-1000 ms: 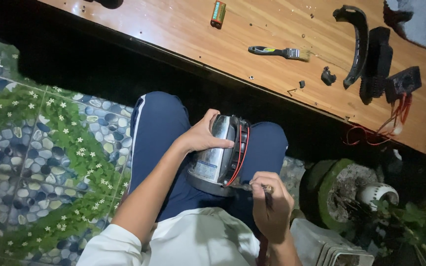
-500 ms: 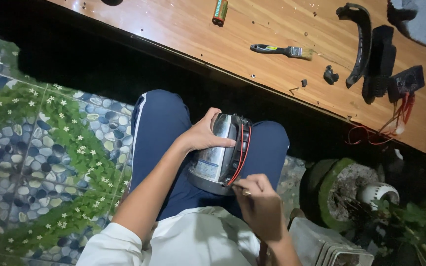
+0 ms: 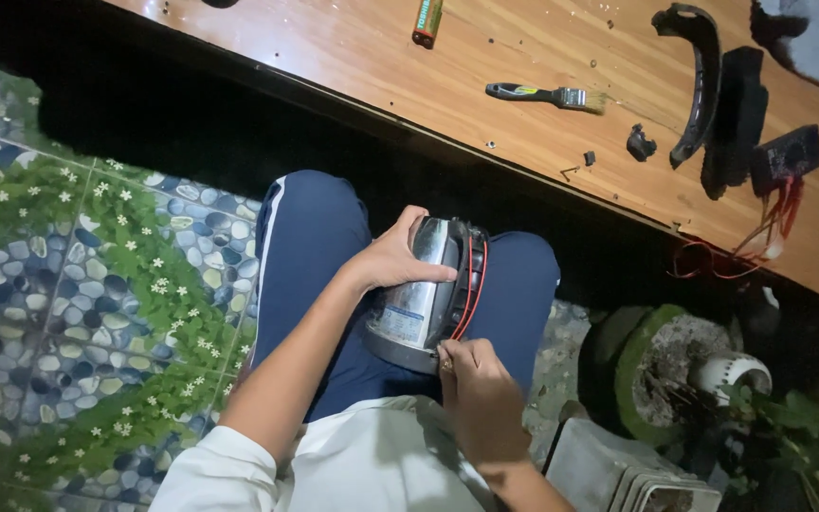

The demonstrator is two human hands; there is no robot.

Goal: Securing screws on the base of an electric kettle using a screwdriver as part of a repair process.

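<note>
Since a second ago, our right hand (image 3: 482,393) has come up from beside the thigh and is now pressing against the lower rim of the steel kettle body (image 3: 426,294), fingers curled shut around a small tool whose tip is touching the base; what the tool is, we cannot tell. Our left hand (image 3: 400,258) is still gripping the kettle's upper side, fingers wrapped closed over it. The kettle is lying on its side on our lap, red wires (image 3: 473,284) looping around its base, below the near edge of the wooden counter (image 3: 353,47). A paintbrush (image 3: 544,95) is lying mid-counter.
</note>
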